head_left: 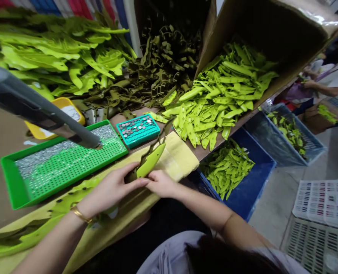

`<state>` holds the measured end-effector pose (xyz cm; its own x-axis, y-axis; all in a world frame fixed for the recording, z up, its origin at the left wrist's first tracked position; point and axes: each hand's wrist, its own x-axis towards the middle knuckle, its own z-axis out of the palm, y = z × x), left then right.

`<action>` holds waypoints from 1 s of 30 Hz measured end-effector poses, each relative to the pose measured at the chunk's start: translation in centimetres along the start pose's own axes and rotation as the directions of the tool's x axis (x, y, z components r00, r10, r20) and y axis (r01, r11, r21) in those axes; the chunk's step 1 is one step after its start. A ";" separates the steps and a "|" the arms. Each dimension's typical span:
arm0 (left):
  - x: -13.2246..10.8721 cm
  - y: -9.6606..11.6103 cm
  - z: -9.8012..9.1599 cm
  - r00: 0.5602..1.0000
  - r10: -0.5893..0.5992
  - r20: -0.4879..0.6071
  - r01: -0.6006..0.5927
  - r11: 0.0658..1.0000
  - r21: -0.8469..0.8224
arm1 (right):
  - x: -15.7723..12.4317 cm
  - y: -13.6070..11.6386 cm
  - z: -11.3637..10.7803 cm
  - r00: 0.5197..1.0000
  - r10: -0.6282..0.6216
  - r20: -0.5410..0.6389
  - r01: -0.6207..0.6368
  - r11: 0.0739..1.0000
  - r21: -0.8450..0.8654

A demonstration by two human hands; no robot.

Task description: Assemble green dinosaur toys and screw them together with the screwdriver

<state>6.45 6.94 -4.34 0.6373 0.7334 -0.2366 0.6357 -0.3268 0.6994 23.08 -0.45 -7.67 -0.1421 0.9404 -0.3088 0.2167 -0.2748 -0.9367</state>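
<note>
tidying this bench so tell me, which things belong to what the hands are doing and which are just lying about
In use: lime green piece held by left hand and right hand; yellow cloth beneath.
Lying about: green tray, teal tray, olive parts pile, blue crate, cardboard box.

Single head cam, looking forward and down from above the wearer; sitting close to left hand (111, 188) and right hand (161, 183), low-centre; framing workbench (3, 133) ahead, floor crates (257, 198) trailing right.
</note>
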 end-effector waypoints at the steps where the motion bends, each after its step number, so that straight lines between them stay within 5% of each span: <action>1: -0.5 -0.2 0.2 1.000 0.014 0.026 -0.015 0.999 0.029 | -0.2 -1.2 -1.5 0.984 -0.034 0.172 0.068 0.978 -0.198; 2: -1.1 -0.3 0.6 0.999 0.019 0.045 -0.022 0.997 0.068 | -0.3 -2.7 -3.1 0.942 -0.070 0.330 0.184 0.926 -0.329; 3: -1.7 -0.2 1.1 0.999 0.014 0.043 -0.019 0.993 0.120 | 0.0 -4.3 -4.5 0.925 -0.119 0.360 0.269 0.875 -0.402; 5: -2.8 0.3 2.4 1.000 -0.011 -0.025 0.018 0.963 0.269 | 1.7 -7.4 -6.4 0.930 -0.354 0.095 0.363 0.851 -0.380; 7: -3.6 1.0 3.6 0.998 -0.014 -0.056 0.035 0.911 0.410 | 4.7 -9.9 -6.4 0.849 -0.518 -0.107 0.463 0.826 -0.322; 10: -4.5 1.1 4.5 0.998 0.054 -0.040 -0.028 0.872 0.488 | 9.8 -11.6 -3.5 0.806 -0.591 0.007 0.586 0.798 -0.143; 13: -5.7 0.1 4.4 0.993 0.099 -0.067 -0.055 0.876 0.478 | 13.2 -11.9 0.2 0.763 -0.629 0.149 0.641 0.765 -0.058; 18: -7.1 -1.7 3.5 0.973 0.163 -0.162 -0.050 0.840 0.541 | 14.7 -11.9 4.4 0.642 -0.753 0.148 0.758 0.652 0.030; 30: -7.6 -5.0 3.6 0.872 0.242 -0.427 0.073 0.797 0.600 | 20.1 -8.3 5.0 0.603 -0.746 -0.284 0.790 0.609 0.077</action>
<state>-0.05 0.88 -8.46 0.5233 0.8145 0.2506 0.8142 -0.5647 0.1352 13.55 19.78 -6.92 0.0274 0.8287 0.5591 -0.0549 0.5597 -0.8269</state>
